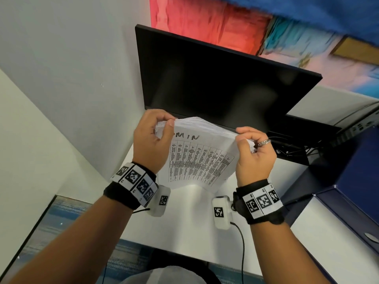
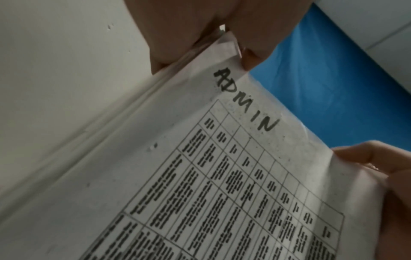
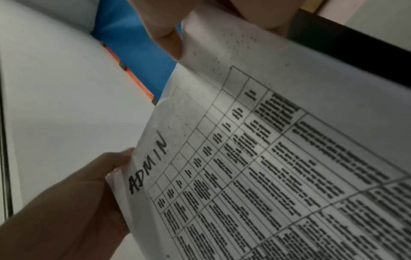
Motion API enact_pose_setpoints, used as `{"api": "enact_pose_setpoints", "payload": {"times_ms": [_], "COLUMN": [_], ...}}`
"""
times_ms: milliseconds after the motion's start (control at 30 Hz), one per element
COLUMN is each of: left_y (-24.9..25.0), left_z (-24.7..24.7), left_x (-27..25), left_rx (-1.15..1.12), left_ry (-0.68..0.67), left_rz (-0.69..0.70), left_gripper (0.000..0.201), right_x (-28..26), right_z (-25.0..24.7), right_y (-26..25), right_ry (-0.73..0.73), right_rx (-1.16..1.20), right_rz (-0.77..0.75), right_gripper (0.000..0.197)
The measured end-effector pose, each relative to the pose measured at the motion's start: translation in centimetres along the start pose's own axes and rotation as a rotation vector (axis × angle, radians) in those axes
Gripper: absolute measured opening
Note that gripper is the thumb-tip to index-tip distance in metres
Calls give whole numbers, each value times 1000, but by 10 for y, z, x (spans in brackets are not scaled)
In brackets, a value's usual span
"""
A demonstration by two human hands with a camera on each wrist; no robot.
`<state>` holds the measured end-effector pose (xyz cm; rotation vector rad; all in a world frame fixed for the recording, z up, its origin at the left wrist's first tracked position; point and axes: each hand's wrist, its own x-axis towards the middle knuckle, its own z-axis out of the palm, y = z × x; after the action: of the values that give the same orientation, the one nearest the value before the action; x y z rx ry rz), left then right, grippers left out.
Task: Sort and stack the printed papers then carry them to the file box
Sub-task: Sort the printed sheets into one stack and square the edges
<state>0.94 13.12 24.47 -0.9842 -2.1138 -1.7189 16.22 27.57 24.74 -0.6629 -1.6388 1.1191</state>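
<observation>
I hold a stack of printed papers upright above the white desk, in front of the monitor. The facing sheet carries a printed table and the handwritten word ADMIN. My left hand pinches the stack's top left corner between thumb and curled fingers. My right hand, a ring on one finger, pinches the top right corner. The same printed papers fill the right wrist view, with the left hand at their far corner. The right hand shows at the sheet's edge in the left wrist view.
A dark monitor stands close behind the papers against a white wall. Cables trail at its right base. A dark blue box sits at the right, with a white surface below it. Patterned blue carpet lies lower left.
</observation>
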Motion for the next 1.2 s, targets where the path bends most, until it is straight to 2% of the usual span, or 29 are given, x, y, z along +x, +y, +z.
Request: {"api": "enact_pose_setpoints", "payload": {"times_ms": [200, 333, 400, 467, 533, 567, 600, 667, 733, 767, 800, 867, 933, 967, 1033, 1100, 1200], "left_y": [3, -1, -3, -6, -10, -13, -15, -17, -13, -11, -12, -24, -38, -42, -48, -54, -59], "left_z": [5, 3, 4, 12, 21, 25, 28, 30, 26, 22, 16, 3, -8, -11, -8, -4, -4], "left_x": [5, 10, 10, 7, 4, 3, 4, 7, 10, 10, 9, 4, -3, -7, -12, -13, -11], "left_rx": [-96, -215, -243, -133, -8, 27, 42, 31, 2, -34, -95, -274, -335, -292, -159, -172, -262], "left_ry": [50, 51, 55, 84, 115, 131, 142, 144, 108, 75, 30, -130, -310, -380, -451, -425, -338], "left_rz": [-108, -205, -207, -151, -92, -83, -84, -78, -68, -66, -71, -128, -300, -386, -456, -479, -545], "left_gripper": [6, 12, 16, 18, 21, 23, 25, 28, 23, 19, 24, 58, 84, 85, 62, 44, 35], "right_x": [1, -1, -3, -6, -12, -14, -16, -13, -7, -3, 1, 9, 19, 23, 29, 31, 24], "right_z": [9, 10, 10, 11, 13, 15, 16, 15, 12, 10, 8, 5, 1, -1, -4, -5, -6], "right_y": [-3, -1, -2, -3, 6, 12, 18, 27, 29, 29, 28, 23, 19, 16, 9, 4, 15], "right_ry": [22, 93, 91, 11, -167, -242, -266, -208, -191, -204, -215, -221, -220, -224, -215, -168, -131], "right_rx": [49, 201, 252, 262, 131, 24, -81, -239, -308, -320, -328, -323, -333, -320, -252, -123, 79], "right_rz": [37, 121, 129, 103, 53, 49, 49, -2, -69, -77, -63, -18, -12, 1, 29, 28, 169], "right_gripper": [15, 21, 24, 32, 63, 70, 67, 39, 16, 13, 15, 26, 35, 35, 33, 33, 59]}}
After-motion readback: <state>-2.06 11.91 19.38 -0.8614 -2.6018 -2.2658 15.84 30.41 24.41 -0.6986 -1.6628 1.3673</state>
